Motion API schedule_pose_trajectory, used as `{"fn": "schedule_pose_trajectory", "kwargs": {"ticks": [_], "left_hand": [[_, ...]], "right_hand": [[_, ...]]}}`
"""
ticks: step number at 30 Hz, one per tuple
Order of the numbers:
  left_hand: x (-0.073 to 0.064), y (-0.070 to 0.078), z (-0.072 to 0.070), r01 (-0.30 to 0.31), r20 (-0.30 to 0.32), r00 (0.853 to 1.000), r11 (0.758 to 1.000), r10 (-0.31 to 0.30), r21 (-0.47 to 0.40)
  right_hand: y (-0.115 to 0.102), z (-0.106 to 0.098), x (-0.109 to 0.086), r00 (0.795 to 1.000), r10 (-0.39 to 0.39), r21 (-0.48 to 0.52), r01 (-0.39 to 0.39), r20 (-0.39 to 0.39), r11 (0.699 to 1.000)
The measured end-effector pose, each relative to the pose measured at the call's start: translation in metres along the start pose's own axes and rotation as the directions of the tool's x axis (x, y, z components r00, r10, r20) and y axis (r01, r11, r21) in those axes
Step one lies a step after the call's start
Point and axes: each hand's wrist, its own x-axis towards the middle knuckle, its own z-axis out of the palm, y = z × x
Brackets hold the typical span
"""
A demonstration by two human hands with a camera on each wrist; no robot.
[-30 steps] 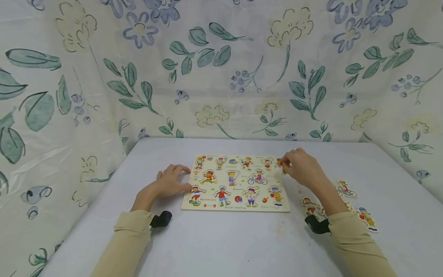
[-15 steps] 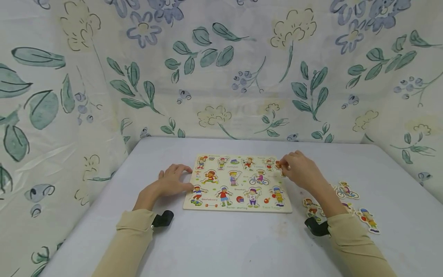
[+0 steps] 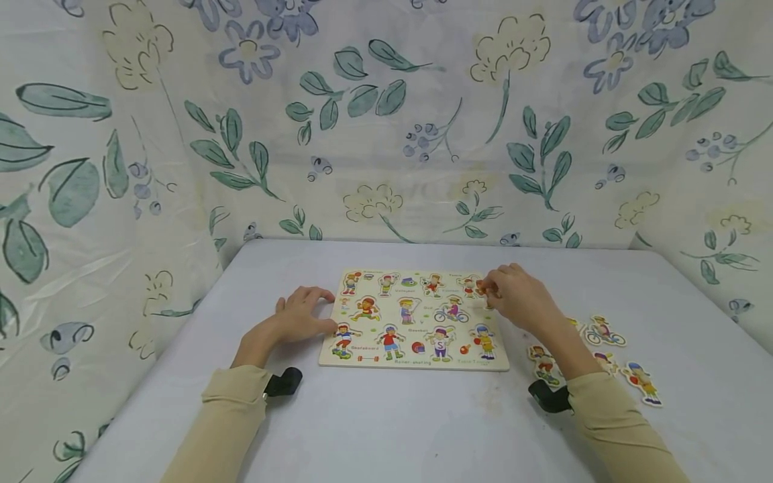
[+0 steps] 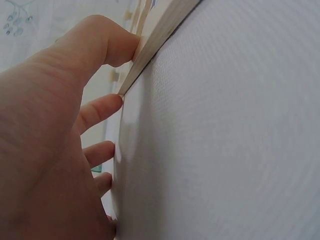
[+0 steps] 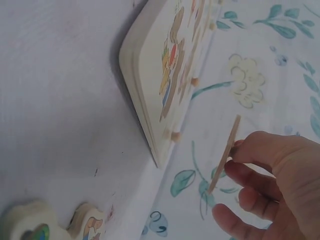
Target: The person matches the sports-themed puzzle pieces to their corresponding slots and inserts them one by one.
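A wooden picture puzzle board [image 3: 386, 302] with printed sports figures lies on the white table. My left hand [image 3: 296, 317] is at its left edge, fingers spread; in the left wrist view the thumb [image 4: 122, 47] touches the board's side and the index fingertip is at its corner. My right hand [image 3: 519, 295] pinches a thin wooden puzzle piece [image 5: 225, 155] between thumb and fingers, above the board's upper right corner. In the right wrist view the piece is edge-on and apart from the board. Its picture is mostly hidden by the fingers.
Several loose puzzle pieces lie right of the board, near the right forearm: a cyclist piece [image 3: 604, 331], a piece with a blue cap [image 3: 643, 384] and a skateboarder piece [image 3: 545, 365]. Some are partly under the arm. A floral cloth [image 3: 374, 161] hangs behind the table.
My right hand has shifted slightly left with the puzzle piece, from beside the board's right edge to over its upper right corner. My left hand stays at the board's left edge.
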Motion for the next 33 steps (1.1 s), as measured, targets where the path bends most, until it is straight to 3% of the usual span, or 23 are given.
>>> {"fn": "schedule_pose_trajectory", "kwargs": {"ticks": [12, 33], "left_hand": [[-0.001, 0.001, 0.003, -0.007, -0.019, 1.0, 1.0, 0.007, -0.027], [-0.002, 0.0, 0.002, 0.027, -0.026, 0.999, 1.0, -0.027, 0.001]], "right_hand": [[-0.008, 0.002, -0.002, 1.0, 0.006, 0.004, -0.006, 0.011, 1.0], [-0.033, 0.012, 0.006, 0.997, -0.082, 0.003, 0.082, 0.017, 0.997]]}}
